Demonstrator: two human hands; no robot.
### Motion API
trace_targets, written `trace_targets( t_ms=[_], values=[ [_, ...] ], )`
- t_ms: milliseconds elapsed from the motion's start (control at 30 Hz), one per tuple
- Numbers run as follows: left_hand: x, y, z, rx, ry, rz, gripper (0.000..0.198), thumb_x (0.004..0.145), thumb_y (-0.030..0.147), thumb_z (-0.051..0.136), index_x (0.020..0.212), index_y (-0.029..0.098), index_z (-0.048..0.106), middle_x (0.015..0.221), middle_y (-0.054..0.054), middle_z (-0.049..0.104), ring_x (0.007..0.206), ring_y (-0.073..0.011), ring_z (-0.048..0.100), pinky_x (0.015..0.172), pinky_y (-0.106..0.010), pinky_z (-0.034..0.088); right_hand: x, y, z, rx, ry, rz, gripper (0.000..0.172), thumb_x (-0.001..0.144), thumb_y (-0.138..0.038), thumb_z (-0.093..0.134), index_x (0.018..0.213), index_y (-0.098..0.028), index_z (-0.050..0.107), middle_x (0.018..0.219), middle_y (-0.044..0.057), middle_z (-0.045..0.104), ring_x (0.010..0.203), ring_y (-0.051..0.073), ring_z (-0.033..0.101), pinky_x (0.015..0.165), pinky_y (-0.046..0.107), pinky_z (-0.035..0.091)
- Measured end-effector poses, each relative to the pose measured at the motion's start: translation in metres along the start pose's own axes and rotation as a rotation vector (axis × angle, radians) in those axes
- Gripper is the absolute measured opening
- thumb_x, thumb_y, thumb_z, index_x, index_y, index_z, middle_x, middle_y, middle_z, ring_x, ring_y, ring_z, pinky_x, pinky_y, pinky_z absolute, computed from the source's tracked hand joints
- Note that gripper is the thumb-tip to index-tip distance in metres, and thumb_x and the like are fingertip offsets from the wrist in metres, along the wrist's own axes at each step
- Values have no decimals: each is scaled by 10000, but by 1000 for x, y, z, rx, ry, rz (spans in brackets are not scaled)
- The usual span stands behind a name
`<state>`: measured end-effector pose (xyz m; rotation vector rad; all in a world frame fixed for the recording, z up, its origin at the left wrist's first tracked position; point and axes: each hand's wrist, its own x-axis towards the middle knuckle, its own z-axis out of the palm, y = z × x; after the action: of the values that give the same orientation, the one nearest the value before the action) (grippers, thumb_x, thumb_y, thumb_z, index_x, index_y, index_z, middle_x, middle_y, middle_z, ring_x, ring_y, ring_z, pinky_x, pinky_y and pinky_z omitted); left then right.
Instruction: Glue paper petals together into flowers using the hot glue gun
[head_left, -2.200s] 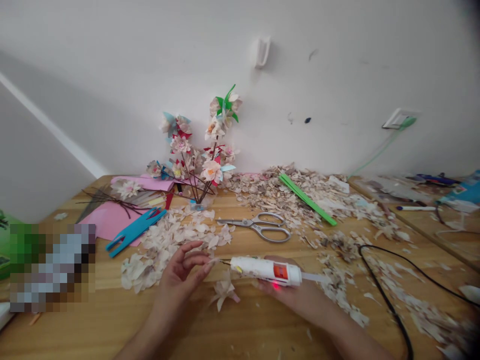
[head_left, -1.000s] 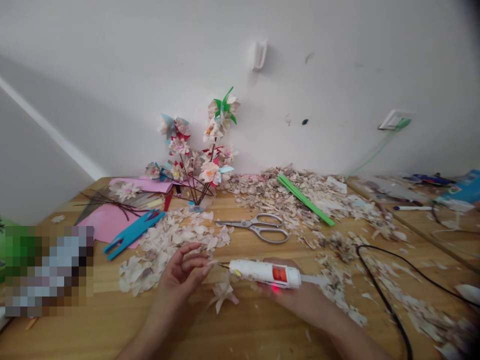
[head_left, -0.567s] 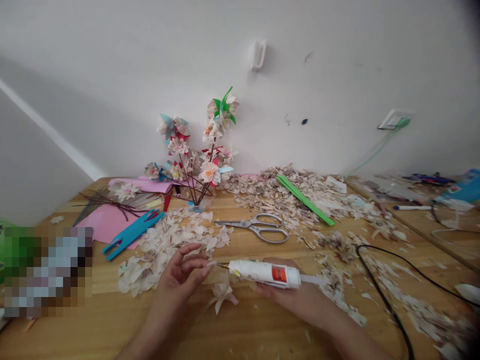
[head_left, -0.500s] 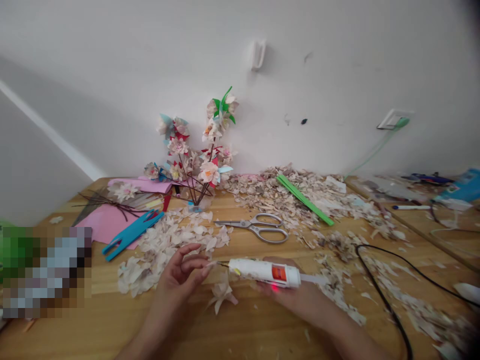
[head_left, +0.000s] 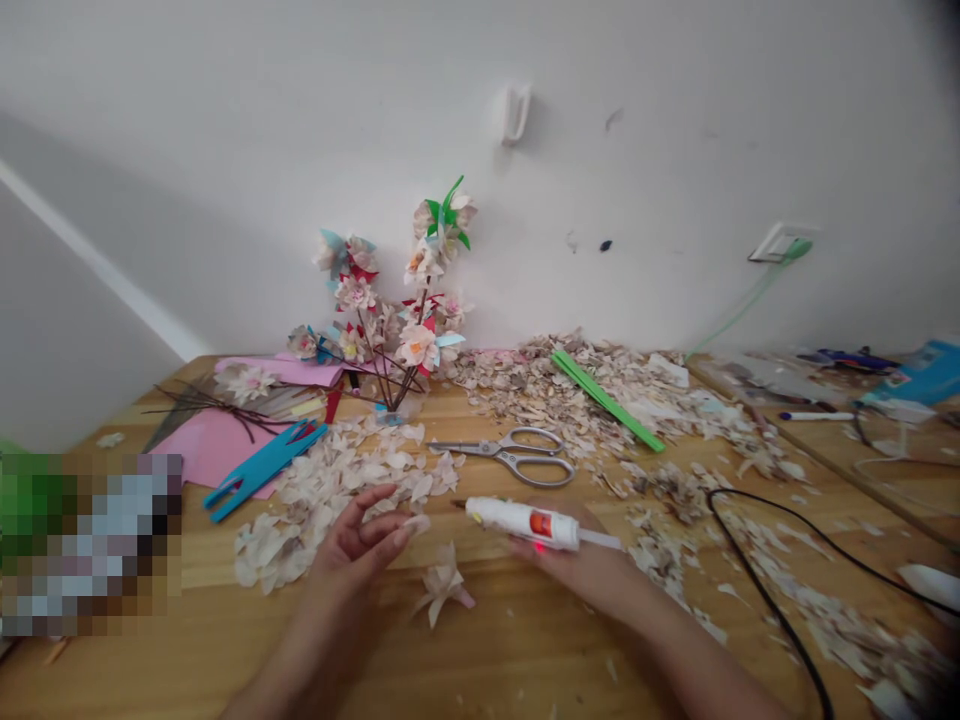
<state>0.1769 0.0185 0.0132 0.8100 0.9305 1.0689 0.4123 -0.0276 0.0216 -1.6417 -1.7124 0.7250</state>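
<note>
My right hand point(head_left: 571, 567) grips a white glue gun point(head_left: 523, 523) with a red label, its nozzle pointing left. My left hand point(head_left: 361, 541) pinches a small pale paper petal point(head_left: 416, 523) between thumb and fingertips, a short gap from the nozzle. A half-made pale paper flower point(head_left: 444, 587) lies on the wooden table point(head_left: 480, 660) just below and between both hands. A heap of loose petals point(head_left: 330, 490) spreads beyond my left hand.
Silver scissors point(head_left: 510, 455) lie behind the glue gun. A bunch of paper flowers point(head_left: 397, 300) stands by the wall. Blue cut-out point(head_left: 262, 468) and pink paper point(head_left: 217, 440) sit left, a green strip point(head_left: 604, 398) and paper scraps right. A black cable point(head_left: 757, 590) crosses the right side.
My right hand has drawn the glue gun back to the right and a little away, opening a gap from the petal. My left hand still pinches the petal.
</note>
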Motion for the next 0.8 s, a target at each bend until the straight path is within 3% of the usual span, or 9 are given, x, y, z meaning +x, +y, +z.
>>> trace_targets(
  t_ms=[200,367,433,500,567,667,733,800],
  values=[
    [-5,6,3,-48,38,-6,532,568,230,791,1038,199,544,713,5,735,723,-131,680,702,-208,462,17,34,-4,55,84,84,238,671,-393,686,792,-187,677,813,36,724,750,235,658,686,344,525],
    [-4,6,-1,-65,43,-13,544,572,244,791,1052,193,539,722,-2,740,730,-113,677,728,-195,451,23,35,-4,163,-4,126,317,644,-362,709,901,-178,684,979,73,719,921,273,655,867,412,481],
    [-3,5,-3,-59,45,-14,536,577,247,788,1052,198,545,728,-2,739,736,-113,676,721,-192,449,24,34,-6,180,-11,112,372,624,-335,725,958,-184,660,1008,69,706,939,266,647,880,407,475],
    [-2,5,-3,-60,43,-12,532,559,241,797,1032,195,558,714,2,734,727,-121,676,707,-198,454,24,34,-12,203,20,88,534,609,-333,738,1100,-198,576,1060,72,675,924,245,644,837,385,498],
    [0,5,-3,-63,40,-4,531,545,234,803,1017,189,566,706,1,729,717,-126,675,703,-207,458,21,32,-26,181,118,50,720,607,-357,743,1241,-222,431,1135,88,625,949,232,620,816,380,501],
    [1,5,-3,-47,52,14,524,545,237,801,1012,183,570,707,-6,729,718,-134,673,710,-219,459,12,16,-49,9,413,-60,831,620,-408,733,1307,-235,300,1217,119,550,1065,263,536,894,451,437],
    [1,5,-3,-22,64,20,510,553,247,795,1008,185,573,703,-6,730,716,-141,673,701,-224,459,1,-3,-55,-150,643,-162,772,652,-396,719,1292,-232,318,1222,121,526,1108,284,493,943,489,379],
    [2,4,-3,-7,75,35,494,561,252,791,1001,190,575,692,0,729,700,-137,671,686,-218,457,-9,-22,-47,-266,698,-236,519,715,-353,676,1169,-241,451,1135,104,561,1087,288,503,946,483,369]
  ],
)
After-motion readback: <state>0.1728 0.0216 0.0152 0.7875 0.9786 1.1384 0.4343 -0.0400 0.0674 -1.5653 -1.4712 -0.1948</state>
